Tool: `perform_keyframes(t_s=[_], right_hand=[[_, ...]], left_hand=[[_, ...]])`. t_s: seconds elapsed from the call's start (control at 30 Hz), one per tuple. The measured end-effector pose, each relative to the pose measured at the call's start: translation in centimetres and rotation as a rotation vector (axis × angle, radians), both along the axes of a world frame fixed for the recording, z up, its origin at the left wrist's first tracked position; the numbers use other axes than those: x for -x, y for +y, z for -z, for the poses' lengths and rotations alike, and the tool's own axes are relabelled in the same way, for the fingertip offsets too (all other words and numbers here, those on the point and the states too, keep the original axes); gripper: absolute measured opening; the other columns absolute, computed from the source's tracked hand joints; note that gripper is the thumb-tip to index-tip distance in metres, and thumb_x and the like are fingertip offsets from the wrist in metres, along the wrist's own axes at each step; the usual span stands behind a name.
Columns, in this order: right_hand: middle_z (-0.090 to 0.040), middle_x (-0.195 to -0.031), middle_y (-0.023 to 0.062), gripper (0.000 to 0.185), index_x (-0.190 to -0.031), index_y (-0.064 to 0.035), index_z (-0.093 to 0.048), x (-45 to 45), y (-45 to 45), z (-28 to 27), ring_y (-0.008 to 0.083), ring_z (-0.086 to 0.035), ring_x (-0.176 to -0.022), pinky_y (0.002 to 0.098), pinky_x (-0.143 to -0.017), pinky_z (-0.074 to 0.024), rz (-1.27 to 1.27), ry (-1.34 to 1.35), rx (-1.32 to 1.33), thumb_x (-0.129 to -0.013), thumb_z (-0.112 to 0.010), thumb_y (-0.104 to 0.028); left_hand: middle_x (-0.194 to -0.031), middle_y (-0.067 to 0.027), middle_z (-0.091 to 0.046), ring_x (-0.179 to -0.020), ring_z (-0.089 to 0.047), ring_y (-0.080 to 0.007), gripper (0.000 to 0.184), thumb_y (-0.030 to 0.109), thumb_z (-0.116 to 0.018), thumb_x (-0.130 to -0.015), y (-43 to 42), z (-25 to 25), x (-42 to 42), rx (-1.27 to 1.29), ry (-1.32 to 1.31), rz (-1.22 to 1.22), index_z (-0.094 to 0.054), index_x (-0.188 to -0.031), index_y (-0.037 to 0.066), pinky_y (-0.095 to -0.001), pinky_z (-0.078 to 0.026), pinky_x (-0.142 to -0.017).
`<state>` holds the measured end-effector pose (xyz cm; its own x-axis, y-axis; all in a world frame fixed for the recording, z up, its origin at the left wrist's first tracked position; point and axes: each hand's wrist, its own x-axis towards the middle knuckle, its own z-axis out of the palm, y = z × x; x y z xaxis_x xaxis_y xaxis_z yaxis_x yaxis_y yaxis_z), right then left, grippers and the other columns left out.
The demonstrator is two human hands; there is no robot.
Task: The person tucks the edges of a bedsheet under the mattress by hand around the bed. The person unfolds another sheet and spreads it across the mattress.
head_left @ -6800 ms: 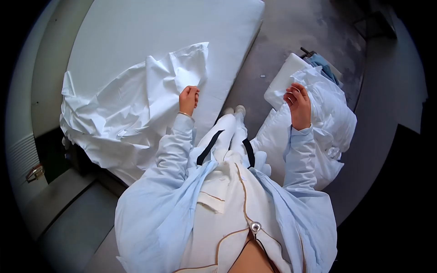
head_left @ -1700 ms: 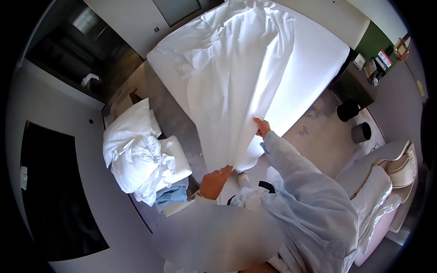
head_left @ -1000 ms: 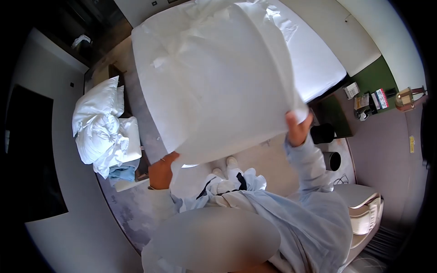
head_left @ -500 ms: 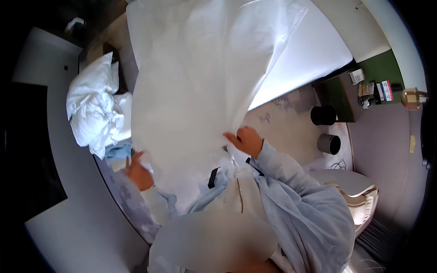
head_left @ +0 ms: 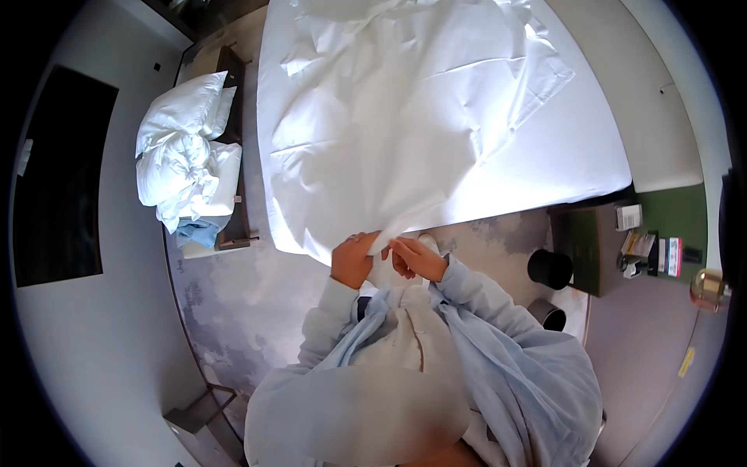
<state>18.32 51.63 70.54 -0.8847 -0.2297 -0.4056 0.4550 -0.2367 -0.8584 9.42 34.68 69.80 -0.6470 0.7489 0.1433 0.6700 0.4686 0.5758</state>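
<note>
A white sheet (head_left: 389, 117) lies wrinkled over the white mattress (head_left: 560, 148), and its near edge is gathered to a narrow twist in front of my body. My left hand (head_left: 354, 260) is closed on this gathered edge. Close beside it, my right hand (head_left: 416, 257) has its thumb and fingertips at the same twist, pinching the cloth. The two hands nearly touch. Part of the mattress shows bare to the right of the sheet.
White pillows (head_left: 183, 113) and bundled bedding (head_left: 175, 167) sit on a bench at the left. At the right are a nightstand (head_left: 595, 249) with small items and two dark bins (head_left: 550, 269). A wall screen (head_left: 66, 179) is far left.
The sheet, billowing over the bed before, has settled lower on the mattress. My hands have come from wide apart to close together at its near edge.
</note>
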Motion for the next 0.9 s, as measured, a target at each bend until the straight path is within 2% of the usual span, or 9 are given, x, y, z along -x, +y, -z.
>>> perform_keyframes(t_s=[0.17,0.3,0.4,0.6,0.67,0.73,0.8,0.83,0.9], right_hand=[[-0.061,-0.083,0.0110,0.078,-0.124,-0.0159,-0.034,1.2,8.2,7.3,0.0179,-0.055,-0.052,0.0274,-0.045,-0.0448,0.030,-0.568,0.165,-0.075,-0.037,-0.076],[-0.062,-0.093,0.0094,0.080,-0.129,-0.0143,-0.032,2.3,13.7,17.9,0.0191,-0.058,-0.066,0.0328,-0.058,-0.0485,0.170,-0.648,0.050,-0.075,-0.041,-0.073],[-0.046,-0.125,0.0110,0.078,-0.129,-0.0154,-0.035,2.9,18.0,20.9,0.0257,-0.050,-0.106,0.0407,-0.090,-0.0405,0.686,-0.610,0.313,-0.075,-0.048,-0.069],[-0.030,-0.137,0.0187,0.090,-0.140,-0.0133,-0.012,3.6,19.6,22.4,0.0358,-0.035,-0.123,0.0526,-0.099,-0.0313,1.259,-0.711,0.791,-0.077,-0.048,-0.066],[-0.029,-0.139,0.0146,0.080,-0.139,-0.0207,-0.015,3.8,19.1,25.3,0.0362,-0.030,-0.127,0.0619,-0.095,-0.0305,1.084,-0.832,-0.149,-0.080,-0.051,-0.059],[-0.027,-0.141,0.0114,0.083,-0.139,-0.0170,-0.015,3.7,18.2,21.1,0.0353,-0.028,-0.128,0.0600,-0.095,-0.0330,1.064,-0.861,-0.113,-0.078,-0.055,-0.057],[-0.033,-0.138,0.0106,0.073,-0.135,-0.0117,-0.025,3.9,18.2,19.5,0.0315,-0.034,-0.126,0.0531,-0.094,-0.0387,1.133,-0.764,0.844,-0.081,-0.057,-0.048],[-0.033,-0.138,0.0106,0.073,-0.135,-0.0117,-0.025,4.7,18.6,19.3,0.0315,-0.034,-0.126,0.0531,-0.094,-0.0387,1.125,-0.749,0.835,-0.081,-0.057,-0.048],[-0.048,-0.124,0.0124,0.061,-0.128,-0.0032,-0.037,6.0,19.2,19.1,0.0262,-0.046,-0.116,0.0396,-0.096,-0.0409,1.006,-0.041,0.841,-0.082,-0.061,-0.037]], left_hand=[[-0.081,-0.0082,-0.061,-0.074,-0.059,-0.0274,0.032,0.000,-0.054,-0.066,1.7,-5.0,-2.1,0.079,0.022,-0.140,-0.059,-0.097,0.009,-0.0366,-0.048,-0.062],[-0.076,-0.0107,-0.060,-0.068,-0.058,-0.0299,0.026,-0.001,-0.053,-0.066,0.8,-5.8,-5.7,-0.043,-0.097,-0.285,-0.061,-0.090,0.006,-0.0366,-0.047,-0.059],[-0.067,-0.0148,-0.058,-0.059,-0.056,-0.0307,0.019,0.000,-0.052,-0.067,0.4,-5.4,-7.9,-0.266,-0.127,-0.420,-0.063,-0.081,0.001,-0.0346,-0.044,-0.053],[-0.063,-0.0134,-0.056,-0.050,-0.050,-0.0273,0.015,0.001,-0.051,-0.071,0.2,-7.5,-10.3,-0.272,0.135,-0.608,-0.063,-0.081,0.000,-0.0326,-0.037,-0.046],[-0.062,-0.0123,-0.055,-0.049,-0.049,-0.0265,0.015,0.002,-0.051,-0.071,0.4,-8.0,-10.5,-0.289,0.236,-0.648,-0.063,-0.081,0.001,-0.0327,-0.035,-0.045],[-0.060,-0.0098,-0.053,-0.048,-0.047,-0.0249,0.015,0.002,-0.052,-0.072,0.8,-8.6,-10.3,-0.346,0.299,-0.674,-0.063,-0.083,0.002,-0.0327,-0.033,-0.043],[-0.059,-0.0089,-0.052,-0.047,-0.047,-0.0242,0.016,0.002,-0.052,-0.073,0.5,-9.1,-10.6,-0.340,0.331,-0.642,-0.063,-0.083,0.003,-0.0324,-0.033,-0.043],[-0.059,-0.0080,-0.051,-0.047,-0.047,-0.0236,0.016,0.002,-0.053,-0.073,0.4,-9.2,-10.7,-0.315,0.360,-0.610,-0.064,-0.084,0.003,-0.0321,-0.033,-0.043],[-0.059,-0.0078,-0.050,-0.047,-0.047,-0.0234,0.016,0.002,-0.053,-0.072,0.0,-9.7,-11.1,-0.314,0.385,-0.577,-0.064,-0.084,0.003,-0.0318,-0.033,-0.042]])
